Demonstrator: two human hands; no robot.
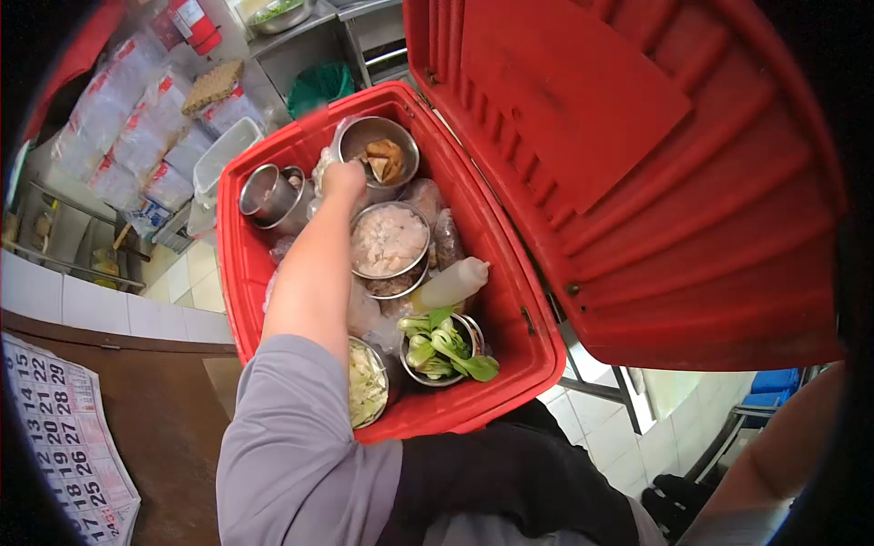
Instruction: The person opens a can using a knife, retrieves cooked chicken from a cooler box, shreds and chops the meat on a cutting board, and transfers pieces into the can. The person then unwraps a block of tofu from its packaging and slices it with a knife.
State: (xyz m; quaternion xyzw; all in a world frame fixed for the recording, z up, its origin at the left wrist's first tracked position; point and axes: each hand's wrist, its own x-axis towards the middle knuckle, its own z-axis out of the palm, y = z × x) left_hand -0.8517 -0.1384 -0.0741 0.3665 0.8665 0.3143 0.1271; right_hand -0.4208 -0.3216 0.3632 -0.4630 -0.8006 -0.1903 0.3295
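My left hand (pixel 345 185) reaches into a large red cooler (pixel 232 264), its fingers closed at the near-left rim of a steel bowl (pixel 414 150) that holds brown fried pieces (pixel 385 160); the fingertips are partly hidden. Just below this bowl, a round steel container of pale chopped food (pixel 390 239) sits on another container. A squeeze bottle (pixel 455 282) lies beside a container of leafy greens (pixel 442 350). Empty-looking steel cups (pixel 269 194) stand to the left. My right arm shows at the right edge, its hand out of view.
The cooler's red lid (pixel 619 182) stands open on the right. Shredded pale vegetable (pixel 366 387) fills a container by my forearm. Wrapped packages (pixel 146 127) are stacked at the upper left, near a clear plastic tub (pixel 226 155). A calendar sheet (pixel 68 437) lies lower left.
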